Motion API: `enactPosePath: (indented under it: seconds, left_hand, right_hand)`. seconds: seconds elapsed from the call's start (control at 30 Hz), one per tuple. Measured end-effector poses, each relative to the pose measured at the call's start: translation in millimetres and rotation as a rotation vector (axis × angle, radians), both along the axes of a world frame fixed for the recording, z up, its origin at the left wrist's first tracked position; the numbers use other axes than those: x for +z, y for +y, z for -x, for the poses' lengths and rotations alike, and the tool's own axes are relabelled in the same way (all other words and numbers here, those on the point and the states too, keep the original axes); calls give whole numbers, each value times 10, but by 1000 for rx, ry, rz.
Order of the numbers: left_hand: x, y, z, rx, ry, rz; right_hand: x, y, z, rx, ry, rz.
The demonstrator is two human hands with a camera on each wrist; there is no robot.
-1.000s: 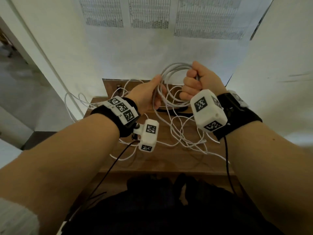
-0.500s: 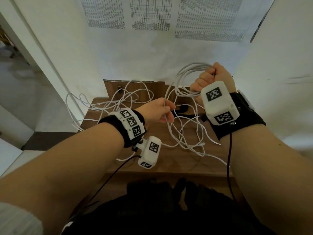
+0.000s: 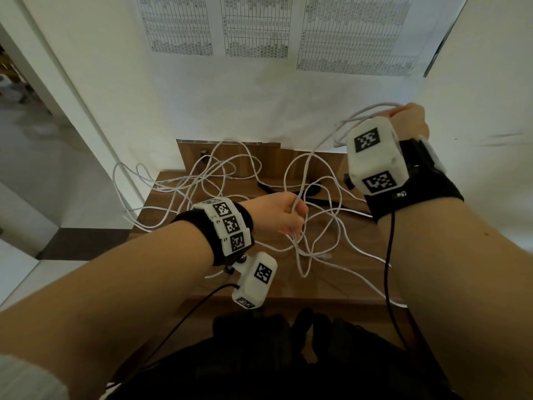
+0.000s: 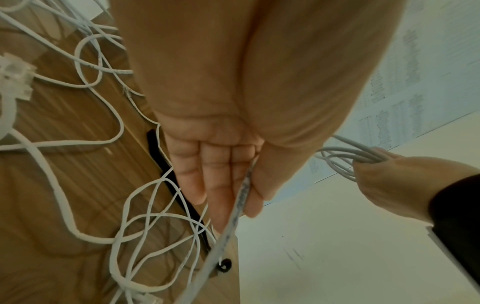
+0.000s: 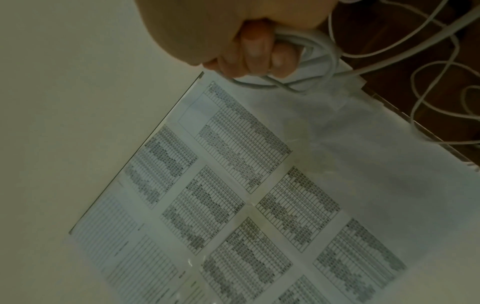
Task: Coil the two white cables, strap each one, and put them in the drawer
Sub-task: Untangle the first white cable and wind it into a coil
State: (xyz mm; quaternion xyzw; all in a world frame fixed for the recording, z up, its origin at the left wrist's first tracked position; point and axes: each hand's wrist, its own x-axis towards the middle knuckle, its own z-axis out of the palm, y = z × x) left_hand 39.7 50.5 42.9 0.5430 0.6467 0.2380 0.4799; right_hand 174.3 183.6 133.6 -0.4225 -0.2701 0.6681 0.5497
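Note:
Loose white cable (image 3: 219, 174) lies tangled over the wooden cabinet top (image 3: 340, 278). My right hand (image 3: 409, 119) is raised at the upper right and grips a bundle of white cable loops (image 5: 311, 49) in its fist. My left hand (image 3: 288, 215) hovers low over the middle of the top and pinches one strand of the white cable (image 4: 241, 197) between thumb and fingers. That strand runs up toward the loops in the right hand. A black strap (image 3: 314, 192) lies on the wood beyond the left hand, partly under the cable. No drawer shows.
A white wall with taped printed tables (image 3: 248, 27) stands right behind the cabinet. A white panel (image 3: 484, 111) closes the right side. A cable end with a clear plug (image 4: 14, 72) lies on the wood. An open passage (image 3: 26, 145) drops to the floor on the left.
My right hand has carried the coil up and to the right. My left hand has let go of the loops, dropped toward me and slid along a single strand.

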Motion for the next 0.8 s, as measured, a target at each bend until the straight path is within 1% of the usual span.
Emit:
enactPosePath:
  seconds: [0.03,0.1,0.2,0.3,0.37,0.4,0.47,0.53,0.63,0.7,0.8]
  left_hand:
    - [0,-14,1,-5,-1,5]
    - [-3,-20,18,2,17,5]
    - [19,-22,53,14,55,-15]
    - [70,-31,70,2,-3,-40]
    - [131,-45,71,-11,-37,-51]
    - [160,-49,75,-15,-54,-61]
    - [207,-50,98,-30,-50,-99]
    - [270,-40,120,-35,-22,-144]
    - [394,-8,140,-50,-19,-216]
    - [460,8,146,-30,-16,-260]
    - [505,23,191,32,-15,-319]
  right_hand:
    - [14,-39,17,-10,135,-19]
    - [-4,-40,60,-24,192,-36]
    - [0,-57,122,-14,185,-79]
    - [-11,-54,145,-5,139,-136]
    - [-63,-44,169,2,66,-201]
    - [-86,-54,183,13,1,-246]
    - [-142,-94,227,49,-194,-366]
    - [-192,-162,256,94,-462,-528]
    - [-280,-204,296,246,-807,-722]
    - [-328,-226,309,384,-949,-775]
    - [-364,-261,308,574,-1146,-806]
